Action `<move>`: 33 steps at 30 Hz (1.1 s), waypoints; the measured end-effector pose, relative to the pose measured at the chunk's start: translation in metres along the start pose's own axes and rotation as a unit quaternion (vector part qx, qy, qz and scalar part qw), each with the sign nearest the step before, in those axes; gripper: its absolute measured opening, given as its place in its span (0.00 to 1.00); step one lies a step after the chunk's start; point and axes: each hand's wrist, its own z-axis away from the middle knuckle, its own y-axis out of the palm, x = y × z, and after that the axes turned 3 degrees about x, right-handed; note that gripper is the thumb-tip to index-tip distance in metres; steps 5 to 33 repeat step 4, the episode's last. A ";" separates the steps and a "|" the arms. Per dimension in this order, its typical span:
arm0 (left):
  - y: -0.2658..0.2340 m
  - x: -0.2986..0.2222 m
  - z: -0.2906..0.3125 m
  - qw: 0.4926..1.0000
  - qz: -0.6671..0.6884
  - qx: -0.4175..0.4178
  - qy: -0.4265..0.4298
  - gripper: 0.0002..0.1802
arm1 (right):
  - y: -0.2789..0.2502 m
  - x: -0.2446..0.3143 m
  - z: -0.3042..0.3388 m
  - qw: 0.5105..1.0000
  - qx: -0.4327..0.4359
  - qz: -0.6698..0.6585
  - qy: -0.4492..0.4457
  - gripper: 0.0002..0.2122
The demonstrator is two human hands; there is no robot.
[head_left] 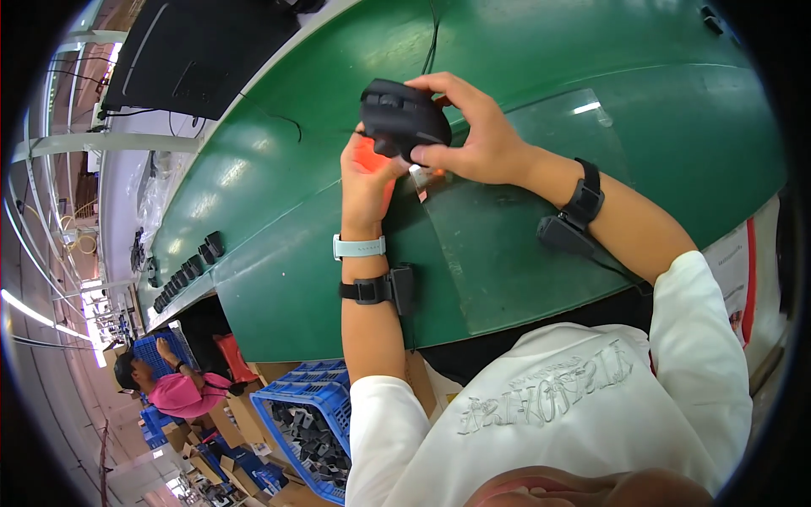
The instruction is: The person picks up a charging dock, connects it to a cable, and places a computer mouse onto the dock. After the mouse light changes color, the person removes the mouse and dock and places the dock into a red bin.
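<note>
A black computer mouse (404, 120) with a sculpted body is held up over the green table. My right hand (486, 139) grips its right end, thumb on the near side and fingers over the far edge. Below and to its left, my left hand (365, 182) holds the mouse from beneath; most of its fingers are hidden behind the body. Red light glows on the left palm. A small white and orange thing (422, 179) shows just under the hands, too small to name.
A clear sheet (524, 245) lies on the green table (279, 194). Several black devices (190, 269) line its left edge. A large black panel (182, 55) stands far left. A blue crate (329, 406) of dark parts is at lower left, beyond it a person in pink (182, 393).
</note>
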 end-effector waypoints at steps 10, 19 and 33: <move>0.007 -0.010 -0.002 0.998 -0.002 -0.053 0.026 0.47 | -0.022 0.006 -0.005 0.957 0.138 -0.156 0.200 0.29; 0.007 -0.010 -0.002 0.998 -0.002 -0.053 0.026 0.47 | -0.022 0.006 -0.005 0.957 0.138 -0.156 0.200 0.29; 0.007 -0.010 -0.002 0.998 -0.002 -0.053 0.026 0.47 | -0.022 0.006 -0.005 0.957 0.138 -0.156 0.200 0.29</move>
